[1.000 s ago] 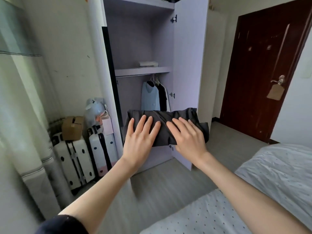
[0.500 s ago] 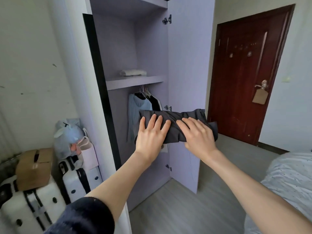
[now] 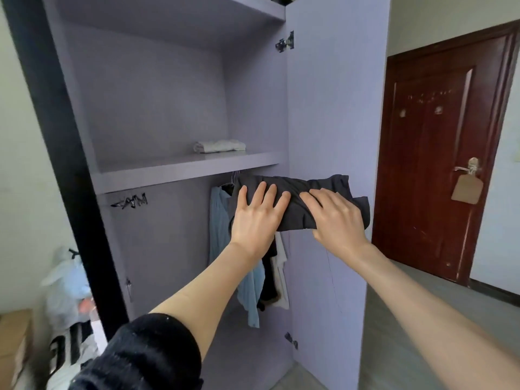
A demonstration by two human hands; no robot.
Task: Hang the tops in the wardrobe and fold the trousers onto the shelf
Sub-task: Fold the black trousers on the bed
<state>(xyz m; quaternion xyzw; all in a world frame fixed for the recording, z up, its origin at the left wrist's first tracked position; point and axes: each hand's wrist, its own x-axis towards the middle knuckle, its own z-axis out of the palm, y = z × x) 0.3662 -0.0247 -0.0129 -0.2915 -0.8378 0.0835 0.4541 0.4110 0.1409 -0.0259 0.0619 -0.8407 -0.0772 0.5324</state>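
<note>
A dark red door [image 3: 439,153] fills the right of the frame, a brown tag [image 3: 467,189] hanging from its handle [image 3: 470,166]. At lower left, a cardboard box [image 3: 14,342], a pale blue bag [image 3: 67,285] and a white, black-striped suitcase [image 3: 70,356] stand together.

A lilac shelf [image 3: 180,168] crosses the middle left of the frame; a folded white cloth [image 3: 219,146] lies on it, toward its right end.
</note>
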